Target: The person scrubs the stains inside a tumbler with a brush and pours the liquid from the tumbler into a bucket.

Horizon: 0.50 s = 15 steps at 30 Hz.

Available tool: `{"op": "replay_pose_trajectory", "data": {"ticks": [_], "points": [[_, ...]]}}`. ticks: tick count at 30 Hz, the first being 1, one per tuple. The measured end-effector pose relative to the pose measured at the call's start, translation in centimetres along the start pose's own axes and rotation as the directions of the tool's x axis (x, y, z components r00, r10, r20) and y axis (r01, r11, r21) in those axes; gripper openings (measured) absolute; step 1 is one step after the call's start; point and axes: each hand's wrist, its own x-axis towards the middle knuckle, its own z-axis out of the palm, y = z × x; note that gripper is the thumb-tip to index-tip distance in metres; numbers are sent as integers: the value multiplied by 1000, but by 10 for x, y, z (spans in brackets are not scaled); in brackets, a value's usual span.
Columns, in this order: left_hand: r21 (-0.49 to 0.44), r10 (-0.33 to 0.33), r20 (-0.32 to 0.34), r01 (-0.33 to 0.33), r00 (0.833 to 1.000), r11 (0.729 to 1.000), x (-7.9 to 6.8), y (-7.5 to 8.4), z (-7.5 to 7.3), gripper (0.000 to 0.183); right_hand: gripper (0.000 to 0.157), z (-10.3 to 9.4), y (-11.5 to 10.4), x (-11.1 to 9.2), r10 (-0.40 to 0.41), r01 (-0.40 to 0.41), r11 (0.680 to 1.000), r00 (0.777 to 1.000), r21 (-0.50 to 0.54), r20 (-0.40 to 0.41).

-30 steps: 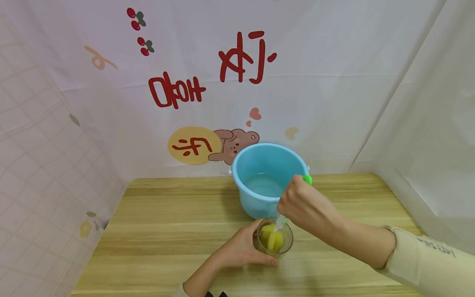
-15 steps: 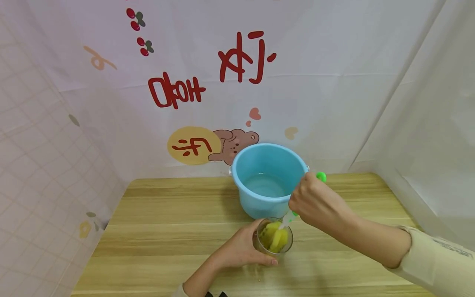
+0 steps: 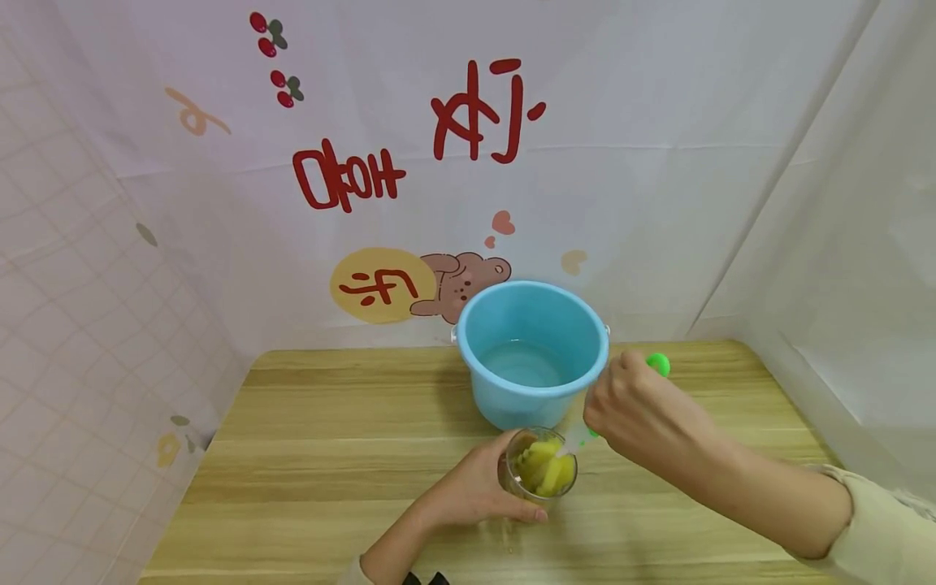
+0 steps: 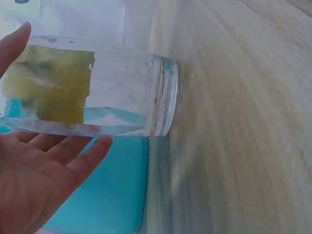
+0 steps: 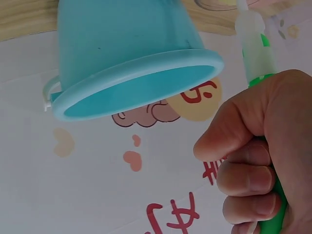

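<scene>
My left hand (image 3: 475,487) grips a clear glass cup (image 4: 119,87) from the left, thumb on the near side and fingers on the far side. Inside the cup sits the yellow sponge head (image 3: 548,471) of a cup brush (image 5: 256,51). Its white and green handle slants up to the right out of the cup's mouth. My right hand (image 3: 651,406) is wrapped round that handle, with the green end loop (image 3: 659,365) sticking out past the back of the fist. In the left wrist view the sponge fills the mouth end of the cup, away from the thick base.
Directly behind the cup a light blue bucket (image 3: 504,406) stands on the wooden table (image 3: 329,455), with shallow water (image 3: 526,366) in it. A white printed cloth (image 3: 621,97) hangs behind the table, and more cloth closes both sides.
My right hand has moved to the right, tilting the brush handle lower. The sponge has shifted toward the right side of the cup. My left hand and the cup have stayed in place.
</scene>
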Motion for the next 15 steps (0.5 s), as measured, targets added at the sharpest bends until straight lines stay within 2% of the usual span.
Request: {"op": "replay_pose_trajectory", "data": {"ticks": [10, 15], "points": [[5, -40, 4, 40, 999, 999, 0, 0, 0, 88, 49, -19, -2, 10, -18, 17, 1000, 997, -18, -69], [-6, -43, 8, 44, 999, 999, 1, 0, 0, 87, 48, -21, 1, 17, -25, 23, 999, 998, -27, -55]]}}
